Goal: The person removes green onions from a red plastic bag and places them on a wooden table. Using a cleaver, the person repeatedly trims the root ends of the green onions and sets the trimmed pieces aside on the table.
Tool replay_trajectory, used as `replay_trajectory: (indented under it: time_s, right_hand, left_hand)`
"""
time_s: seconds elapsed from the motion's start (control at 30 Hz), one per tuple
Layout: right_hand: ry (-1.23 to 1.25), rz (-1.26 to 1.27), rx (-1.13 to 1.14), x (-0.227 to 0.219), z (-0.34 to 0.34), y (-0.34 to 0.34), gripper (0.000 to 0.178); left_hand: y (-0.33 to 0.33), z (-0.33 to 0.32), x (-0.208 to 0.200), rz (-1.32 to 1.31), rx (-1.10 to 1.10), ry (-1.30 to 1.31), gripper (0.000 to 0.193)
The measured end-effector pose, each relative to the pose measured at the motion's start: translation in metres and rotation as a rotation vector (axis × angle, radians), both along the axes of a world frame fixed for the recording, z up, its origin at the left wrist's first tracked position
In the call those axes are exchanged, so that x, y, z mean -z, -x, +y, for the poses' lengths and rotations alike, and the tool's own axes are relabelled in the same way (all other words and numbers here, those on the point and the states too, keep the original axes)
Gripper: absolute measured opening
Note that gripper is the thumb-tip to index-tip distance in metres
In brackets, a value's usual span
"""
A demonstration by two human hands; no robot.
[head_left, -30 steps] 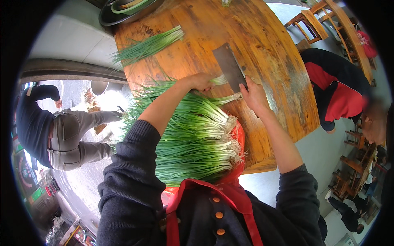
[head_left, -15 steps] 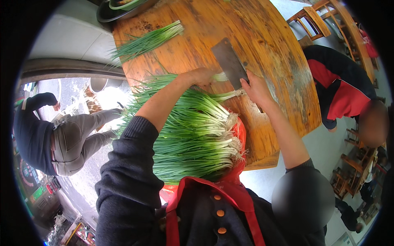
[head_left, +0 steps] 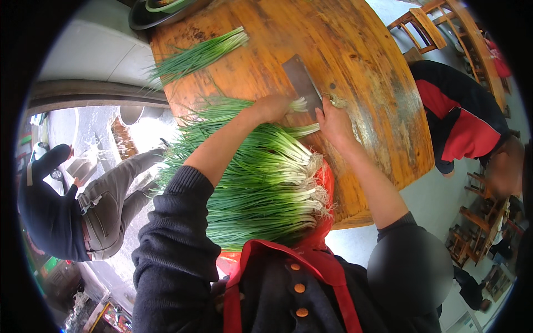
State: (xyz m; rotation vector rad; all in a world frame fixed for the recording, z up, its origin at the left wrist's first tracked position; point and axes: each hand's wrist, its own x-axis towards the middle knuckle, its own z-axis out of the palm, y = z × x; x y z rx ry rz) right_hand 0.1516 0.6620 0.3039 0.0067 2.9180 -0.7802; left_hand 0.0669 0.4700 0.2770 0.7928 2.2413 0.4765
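My left hand [head_left: 273, 107] is closed around a small bunch of spring onions [head_left: 298, 105], whose white ends stick out past my fingers. In my right hand [head_left: 335, 122] is a cleaver [head_left: 302, 79] with a broad dark blade, close beside those white ends. Cut root tips [head_left: 337, 101] lie on the wood on the far side of my right hand. Below my wrists spreads a large heap of spring onions [head_left: 261, 183], roots to the right, on a red plastic bag [head_left: 323, 233]. A smaller bunch of spring onions [head_left: 205, 54] rests at the far left.
The wooden table [head_left: 383, 105] has a curved right edge. A dark basin [head_left: 145, 19] stands at its far left corner. One person [head_left: 55, 194] bends over on the left, and another person [head_left: 466, 114] leans over at the right. Wooden chairs [head_left: 425, 28] stand beyond.
The cleaver and my right hand have shifted slightly left. Cut root tips now show beside the hand. The person on the left has moved and holds a light-coloured container.
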Motion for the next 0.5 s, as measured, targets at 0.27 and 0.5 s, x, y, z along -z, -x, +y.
replay_trajectory:
  time_s: [0.27,0.5]
  right_hand:
    - [-0.041,-0.02,0.038,-0.002,-0.002,0.0,0.033]
    - [-0.04,-0.061,0.058,-0.01,-0.007,-0.003,0.026]
  left_hand:
    - [0.046,-0.036,-0.047,0.513,0.003,0.118,0.034]
    - [0.172,-0.11,-0.044,0.721,-0.276,0.304,0.041]
